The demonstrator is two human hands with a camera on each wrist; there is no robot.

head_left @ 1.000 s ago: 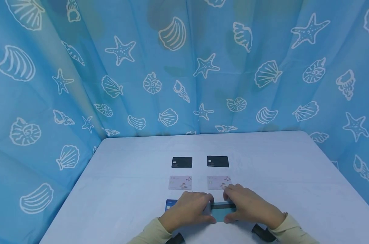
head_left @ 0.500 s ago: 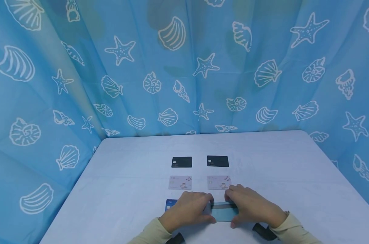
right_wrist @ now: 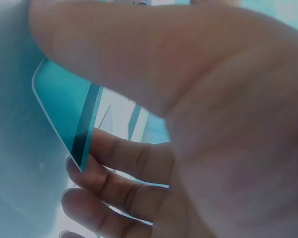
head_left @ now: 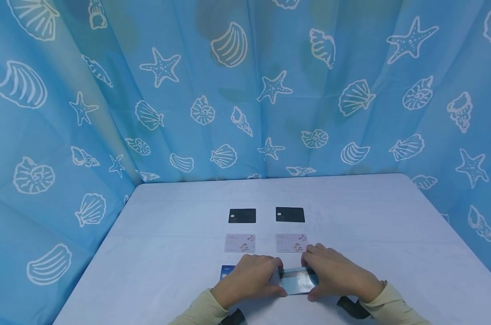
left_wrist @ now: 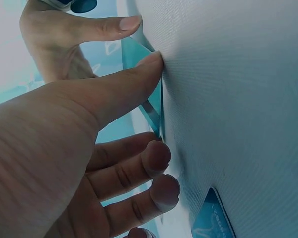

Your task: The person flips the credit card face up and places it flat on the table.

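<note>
A pale blue bank card (head_left: 297,282) lies between my two hands, its dark magnetic stripe facing up along the far edge. My left hand (head_left: 251,277) holds its left end, thumb at the near corner and fingers at the far one. The right end is gripped by my right hand (head_left: 336,275) in the same way. In the right wrist view the card (right_wrist: 64,109) shows its corner and stripe between thumb and fingers, tilted against the cloth. A blue card (head_left: 227,271) is partly hidden behind my left hand.
Two black cards, left (head_left: 242,215) and right (head_left: 290,215), lie in a row farther back. Nearer are two pinkish cards, left (head_left: 239,243) and right (head_left: 291,243); my right fingertips are close to the right one. A white cloth (head_left: 168,253) covers the table.
My right hand has shifted slightly right along the card. The card has tilted a little and now catches a bright glare. My left hand has hardly moved.
</note>
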